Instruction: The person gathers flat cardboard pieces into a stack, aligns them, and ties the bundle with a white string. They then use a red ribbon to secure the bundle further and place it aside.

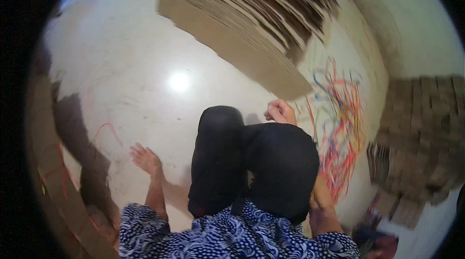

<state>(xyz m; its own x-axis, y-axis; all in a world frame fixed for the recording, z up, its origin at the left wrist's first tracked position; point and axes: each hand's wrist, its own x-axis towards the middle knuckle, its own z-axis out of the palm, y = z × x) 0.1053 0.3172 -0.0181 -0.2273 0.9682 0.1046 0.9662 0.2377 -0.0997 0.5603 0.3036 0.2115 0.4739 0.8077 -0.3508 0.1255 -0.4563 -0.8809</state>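
My left hand [146,159] is held out to the left of my knees, over the pale floor [164,113]. Its fingers are spread, and nothing is in it. Just beyond my right knee is my right hand [281,112], its fingers curled closed. Whatever it may hold is hidden. Ahead of that hand lies a large stack of flat brown cardboard sheets [237,55], fanned in layers, its near corner a little apart from my fingers. A tangle of thin red, blue and yellow strips [341,133] spreads on the floor to my right.
Further right stand piled brown cardboard bundles [421,133], with smaller cardboard pieces [407,211] below them. A long brown cardboard edge [53,162] with red strips runs along the left. A loose red strip [112,130] lies beyond my left hand. Dark and reddish cloth [378,242] shows at lower right.
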